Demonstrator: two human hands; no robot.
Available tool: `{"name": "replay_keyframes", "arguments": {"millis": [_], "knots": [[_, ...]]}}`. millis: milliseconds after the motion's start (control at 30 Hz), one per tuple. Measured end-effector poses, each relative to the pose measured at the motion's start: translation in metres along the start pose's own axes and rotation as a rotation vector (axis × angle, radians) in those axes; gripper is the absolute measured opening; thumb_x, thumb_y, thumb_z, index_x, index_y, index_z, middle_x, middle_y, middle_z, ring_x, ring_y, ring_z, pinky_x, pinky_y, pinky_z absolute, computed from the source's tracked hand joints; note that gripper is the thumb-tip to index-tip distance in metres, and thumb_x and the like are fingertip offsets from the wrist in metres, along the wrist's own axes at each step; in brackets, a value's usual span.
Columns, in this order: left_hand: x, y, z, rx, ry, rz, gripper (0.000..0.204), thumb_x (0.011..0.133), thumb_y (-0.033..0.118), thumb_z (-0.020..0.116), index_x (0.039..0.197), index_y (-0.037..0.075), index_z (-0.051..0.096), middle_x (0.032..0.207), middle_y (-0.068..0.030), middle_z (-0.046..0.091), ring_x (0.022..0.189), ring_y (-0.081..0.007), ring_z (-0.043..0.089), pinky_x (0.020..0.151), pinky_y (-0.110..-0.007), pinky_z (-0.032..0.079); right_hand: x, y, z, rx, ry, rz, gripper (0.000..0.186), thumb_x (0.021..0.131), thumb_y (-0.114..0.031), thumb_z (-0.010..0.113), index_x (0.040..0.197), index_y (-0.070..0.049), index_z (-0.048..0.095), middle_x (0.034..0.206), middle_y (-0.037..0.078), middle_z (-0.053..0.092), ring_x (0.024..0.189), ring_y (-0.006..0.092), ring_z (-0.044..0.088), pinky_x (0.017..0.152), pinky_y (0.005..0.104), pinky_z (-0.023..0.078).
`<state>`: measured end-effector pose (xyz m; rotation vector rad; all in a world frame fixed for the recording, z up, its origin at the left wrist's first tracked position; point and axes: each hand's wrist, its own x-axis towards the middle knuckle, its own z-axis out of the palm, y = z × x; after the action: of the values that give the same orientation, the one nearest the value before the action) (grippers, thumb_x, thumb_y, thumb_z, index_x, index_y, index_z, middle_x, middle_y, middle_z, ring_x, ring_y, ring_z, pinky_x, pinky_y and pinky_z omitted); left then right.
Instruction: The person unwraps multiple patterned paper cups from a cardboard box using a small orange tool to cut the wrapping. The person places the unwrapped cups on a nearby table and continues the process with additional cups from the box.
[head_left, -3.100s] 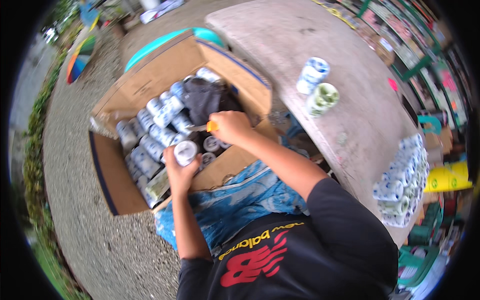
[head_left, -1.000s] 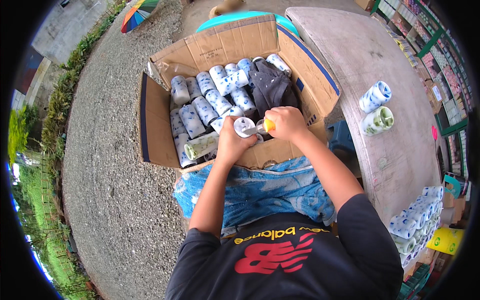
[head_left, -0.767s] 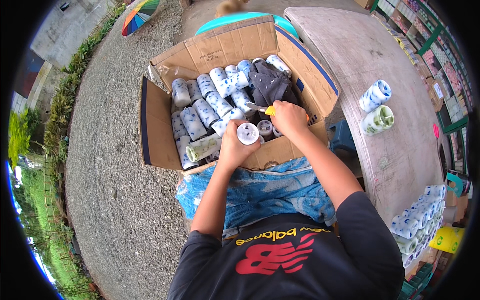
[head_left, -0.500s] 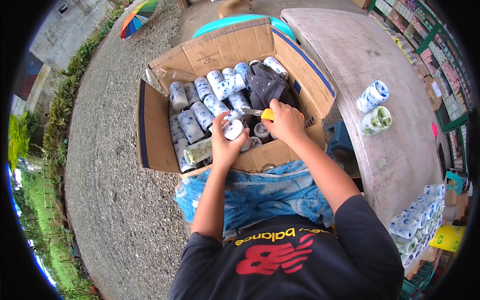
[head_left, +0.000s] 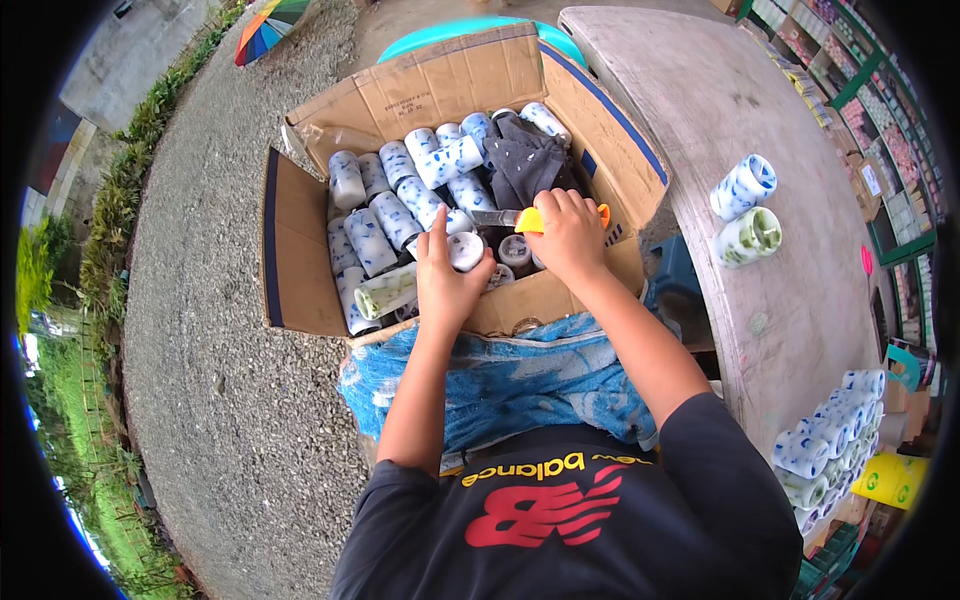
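My left hand (head_left: 446,280) is closed around a white cylinder (head_left: 466,251), its round end turned up toward me. In my right hand (head_left: 570,238) is a utility knife (head_left: 527,221) with a yellow handle. Its blade points left, just above and right of the cylinder; whether it touches is unclear. Both hands are over the near side of an open cardboard box (head_left: 305,250). Many white cylinders with blue patches (head_left: 370,242) fill the box, and a green-patterned cylinder (head_left: 385,292) lies beside my left hand. A dark cloth (head_left: 525,165) rests on the cylinders at the back right.
A long grey table (head_left: 690,90) curves along the right, bearing a blue-patterned cylinder (head_left: 743,187), a green one (head_left: 748,238) and stacked cylinders (head_left: 825,440). Blue patterned fabric (head_left: 500,375) lies between me and the box. Gravel (head_left: 220,300) stretches left; shelves (head_left: 870,110) stand far right.
The view has shifted slightly, so box and table sit a little differently. My left index finger has straightened upward beside the cylinder, and the knife's blade lies more level.
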<state>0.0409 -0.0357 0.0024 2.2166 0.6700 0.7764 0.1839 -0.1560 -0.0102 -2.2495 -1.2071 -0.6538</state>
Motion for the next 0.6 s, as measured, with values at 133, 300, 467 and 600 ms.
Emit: {"name": "replay_keyframes", "arguments": {"millis": [133,300,467,600], "knots": [[-0.002,0.004,-0.001,-0.027,-0.017,0.014,0.093,0.069,0.018,0.078,0.146,0.006,0.028,0.109,-0.0195,0.054,0.099,-0.0323,0.056,0.088,-0.041,0.046,0.001,-0.001,0.0,0.002,-0.018,0.024,0.028,0.068,-0.022,0.075,0.08,-0.01,0.052,0.078,0.004,0.056,0.078,0.0243,0.056,0.068,0.0387,0.041],[-0.003,-0.005,0.002,-0.072,0.093,0.05,0.08,0.075,0.021,0.078,0.142,0.005,0.038,0.102,-0.0148,0.06,0.093,-0.0261,0.06,0.084,-0.036,0.048,0.002,0.0,0.001,0.061,-0.106,0.091,0.029,0.07,-0.024,0.075,0.081,-0.008,0.053,0.079,0.007,0.059,0.079,0.0269,0.059,0.067,0.041,0.045],[0.0,-0.021,-0.002,-0.278,0.169,-0.042,0.046,0.095,0.025,0.057,0.136,0.007,0.048,0.106,-0.0053,0.06,0.087,-0.0112,0.055,0.075,-0.024,0.044,0.004,0.001,0.003,0.066,-0.326,0.25,0.029,0.071,-0.026,0.075,0.084,-0.006,0.057,0.083,0.01,0.063,0.08,0.0297,0.062,0.069,0.0433,0.05],[0.003,-0.027,-0.007,-0.767,0.171,-0.302,0.037,0.103,0.039,0.033,0.123,0.012,0.049,0.091,-0.0006,0.054,0.065,-0.0038,0.045,0.051,-0.019,0.035,0.001,0.006,0.006,0.093,-0.434,0.206,0.026,0.075,-0.026,0.072,0.086,-0.006,0.059,0.085,0.011,0.063,0.082,0.0307,0.063,0.07,0.0437,0.051]]}}
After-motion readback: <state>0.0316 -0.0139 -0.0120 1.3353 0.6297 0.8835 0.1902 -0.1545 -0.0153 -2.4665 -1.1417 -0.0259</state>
